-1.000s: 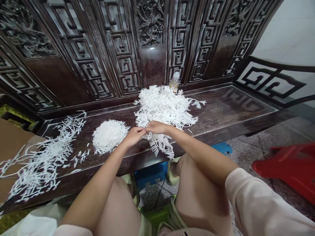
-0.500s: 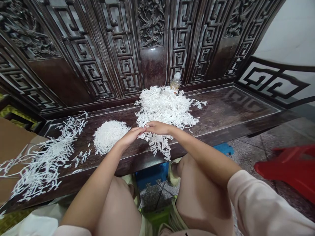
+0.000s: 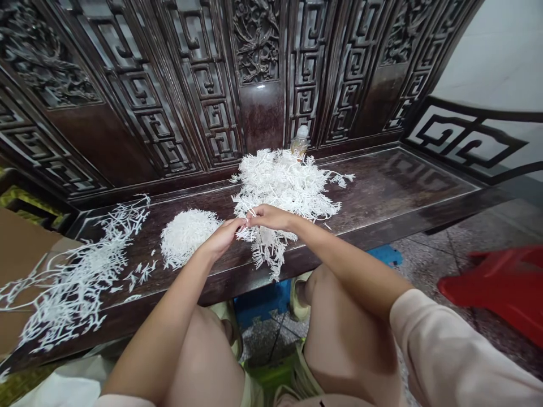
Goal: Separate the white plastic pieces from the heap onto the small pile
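Note:
My left hand and my right hand meet at the front of a large heap of white branched strands. The fingers of both are closed in a pinch on a white branched piece, whose thin tips poke out below them. A tuft of the same white strands hangs over the bench edge beneath my right hand. Left of my left hand lies a rounded pile of short white bits. Exactly where each fingertip grips is hard to make out.
The dark wooden bench has a carved back. Long bare white stems lie at the left, near cardboard. A capped clear bottle stands behind the heap. A red plastic stool is at the right.
My fingertips have shifted slightly, and more of the white piece now shows between them. The tuft hanging below my right hand has moved a little left.

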A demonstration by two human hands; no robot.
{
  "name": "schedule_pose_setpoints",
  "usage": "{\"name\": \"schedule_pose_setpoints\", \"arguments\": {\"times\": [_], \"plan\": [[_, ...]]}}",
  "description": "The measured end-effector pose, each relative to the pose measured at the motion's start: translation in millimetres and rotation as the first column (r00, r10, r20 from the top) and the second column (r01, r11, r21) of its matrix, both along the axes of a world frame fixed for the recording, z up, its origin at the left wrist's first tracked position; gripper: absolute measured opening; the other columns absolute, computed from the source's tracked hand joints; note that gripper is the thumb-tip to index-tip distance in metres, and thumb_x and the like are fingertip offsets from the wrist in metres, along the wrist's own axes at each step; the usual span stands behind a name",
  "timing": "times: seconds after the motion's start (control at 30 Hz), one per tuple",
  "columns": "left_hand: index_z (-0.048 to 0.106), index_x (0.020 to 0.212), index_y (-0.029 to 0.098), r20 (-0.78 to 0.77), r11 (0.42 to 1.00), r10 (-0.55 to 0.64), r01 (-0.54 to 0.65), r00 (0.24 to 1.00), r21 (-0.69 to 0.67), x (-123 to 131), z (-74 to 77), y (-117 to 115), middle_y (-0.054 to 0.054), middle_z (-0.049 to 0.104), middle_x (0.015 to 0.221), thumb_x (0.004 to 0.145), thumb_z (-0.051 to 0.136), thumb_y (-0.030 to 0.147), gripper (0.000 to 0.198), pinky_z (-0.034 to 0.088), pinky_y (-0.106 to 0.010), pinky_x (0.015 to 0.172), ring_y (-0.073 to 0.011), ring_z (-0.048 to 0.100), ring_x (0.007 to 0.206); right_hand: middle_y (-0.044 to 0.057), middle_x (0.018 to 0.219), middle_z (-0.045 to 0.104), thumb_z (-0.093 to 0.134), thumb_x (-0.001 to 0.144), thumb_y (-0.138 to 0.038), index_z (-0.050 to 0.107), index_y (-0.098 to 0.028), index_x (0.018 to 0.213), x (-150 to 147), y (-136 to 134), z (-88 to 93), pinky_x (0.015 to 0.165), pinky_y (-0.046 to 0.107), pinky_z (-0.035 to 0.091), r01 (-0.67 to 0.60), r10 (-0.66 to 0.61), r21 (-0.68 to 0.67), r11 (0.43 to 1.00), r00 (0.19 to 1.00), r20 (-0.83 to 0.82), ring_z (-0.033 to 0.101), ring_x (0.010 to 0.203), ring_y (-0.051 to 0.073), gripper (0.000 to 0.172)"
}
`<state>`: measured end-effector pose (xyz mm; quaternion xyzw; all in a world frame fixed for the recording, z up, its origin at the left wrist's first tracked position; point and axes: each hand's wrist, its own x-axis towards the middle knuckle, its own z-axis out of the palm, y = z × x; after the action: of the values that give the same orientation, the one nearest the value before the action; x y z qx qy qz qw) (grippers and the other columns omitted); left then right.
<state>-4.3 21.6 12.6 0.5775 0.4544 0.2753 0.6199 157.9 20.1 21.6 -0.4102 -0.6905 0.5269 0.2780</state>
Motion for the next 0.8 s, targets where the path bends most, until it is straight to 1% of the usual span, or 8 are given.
{"name": "schedule_pose_setpoints", "arguments": {"times": [0.13, 0.2, 0.33, 0.47, 0.53, 0.6, 0.7, 0.8], "plan": [[0.049, 0.056, 0.016, -0.124, 0.996, -0.001, 0.012, 0.992, 0.088, 3, -3.3, -1, 0.001, 0.047, 0.057, 0.066, 0.044, 0.032, 0.02, 0.029, -0.024, 0.056, -0.0117, 0.038, 0.06, -0.002, 0.064, 0.053, 0.049, 0.069, -0.023, 0.056, -0.012, 0.067, -1, -1, 0.4, 0.064, 0.022, 0.034, 0.022, -0.055, 0.192, 0.981, 0.984, 0.168, 0.046, 0.065, 0.01, 0.013], [0.043, 0.052, 0.017, -0.14, 0.994, -0.009, 0.025, 0.99, 0.111, 4, -2.4, -2, 0.002, 0.041, 0.052, 0.066, 0.042, 0.031, 0.02, 0.028, -0.024, 0.055, -0.011, 0.035, 0.057, -0.002, 0.062, 0.05, 0.048, 0.069, -0.022, 0.055, -0.012, 0.065, 0, -3, 3.0, 0.063, 0.021, 0.032, 0.003, -0.061, 0.255, 0.967, 0.973, 0.221, 0.045, 0.064, 0.01, 0.013], [0.036, 0.05, 0.018, -0.073, 0.993, 0.024, -0.015, 0.997, 0.119, 7, -0.3, -5, 0.002, 0.036, 0.051, 0.065, 0.04, 0.031, 0.021, 0.028, -0.024, 0.056, -0.0105, 0.032, 0.055, -0.001, 0.065, 0.051, 0.046, 0.071, -0.023, 0.054, -0.013, 0.067, 0, -5, 12.7, 0.064, 0.021, 0.032, -0.032, -0.039, 0.31, 0.95, 0.975, 0.22, 0.044, 0.066, 0.01, 0.014], [0.029, 0.049, 0.018, 0.034, 0.997, 0.061, -0.062, 0.998, 0.037, 10, 1.0, -9, 0.003, 0.032, 0.051, 0.064, 0.04, 0.03, 0.023, 0.03, -0.023, 0.057, -0.0097, 0.031, 0.055, -0.001, 0.065, 0.049, 0.046, 0.073, -0.027, 0.051, -0.013, 0.065, 0, -8, 20.0, 0.065, 0.022, 0.031, -0.074, -0.001, 0.344, 0.936, 0.977, 0.214, 0.043, 0.067, 0.01, 0.016], [0.029, 0.049, 0.018, 0.056, 0.995, 0.096, -0.097, 0.994, 0.005, 12, 2.0, -12, 0.003, 0.033, 0.051, 0.063, 0.041, 0.029, 0.021, 0.031, -0.023, 0.057, -0.0095, 0.032, 0.055, -0.001, 0.065, 0.048, 0.045, 0.073, -0.026, 0.05, -0.014, 0.064, 0, -10, 21.2, 0.066, 0.022, 0.031, -0.082, -0.008, 0.389, 0.918, 0.975, 0.224, 0.042, 0.068, 0.011, 0.016], [0.034, 0.052, 0.018, 0.051, 0.987, 0.159, -0.16, 0.986, 0.017, 16, 3.3, -14, 0.002, 0.037, 0.053, 0.062, 0.041, 0.029, 0.016, 0.031, -0.023, 0.058, -0.0099, 0.035, 0.057, 0.0, 0.067, 0.047, 0.044, 0.072, -0.023, 0.049, -0.014, 0.062, -1, -11, 21.4, 0.065, 0.023, 0.03, -0.068, -0.05, 0.447, 0.892, 0.968, 0.248, 0.041, 0.068, 0.011, 0.014], [0.041, 0.058, 0.018, 0.024, 0.968, 0.227, -0.228, 0.974, 0.102, 22, 5.0, -16, 0.001, 0.042, 0.056, 0.064, 0.039, 0.03, 0.014, 0.032, -0.022, 0.058, -0.0115, 0.04, 0.062, 0.001, 0.07, 0.046, 0.043, 0.069, -0.018, 0.046, -0.015, 0.06, -1, -11, 21.5, 0.063, 0.023, 0.029, -0.041, -0.124, 0.502, 0.864, 0.949, 0.29, 0.04, 0.067, 0.011, 0.01], [0.04, 0.058, 0.018, 0.003, 0.937, 0.279, -0.273, 0.96, 0.218, 27, 5.1, -16, 0.001, 0.04, 0.056, 0.066, 0.037, 0.032, 0.017, 0.031, -0.023, 0.056, -0.0117, 0.04, 0.061, 0.001, 0.073, 0.044, 0.042, 0.069, -0.018, 0.044, -0.015, 0.06, -2, -10, 23.0, 0.062, 0.023, 0.029, -0.02, -0.174, 0.535, 0.844, 0.935, 0.309, 0.039, 0.065, 0.011, 0.009]]}}
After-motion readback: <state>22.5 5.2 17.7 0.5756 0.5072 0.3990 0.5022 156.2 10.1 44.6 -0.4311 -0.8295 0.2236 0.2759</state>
